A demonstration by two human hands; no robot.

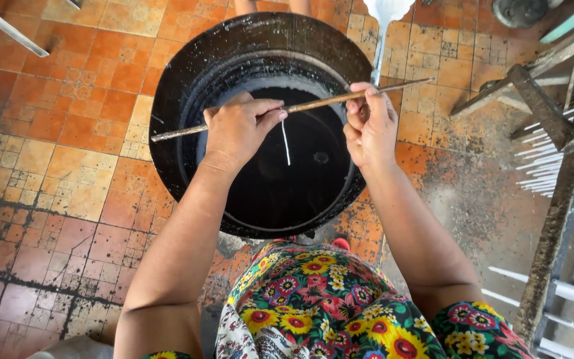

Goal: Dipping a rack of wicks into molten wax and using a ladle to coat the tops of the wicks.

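Stick [300, 106] lay crosswise over black pot [264, 126], long axis running left-right between grips, left hand [240, 129] closed over it nearer its middle, right hand [370, 126] pinching it, thin white strand [286, 143] hanging between them.

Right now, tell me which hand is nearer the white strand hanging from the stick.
Left. The left hand grips the stick right beside the white strand, which hangs off its fingertips. The right hand grips the stick farther along, to the strand's right.

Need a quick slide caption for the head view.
Both hands, left and right, hold a thin stick over a black vat.
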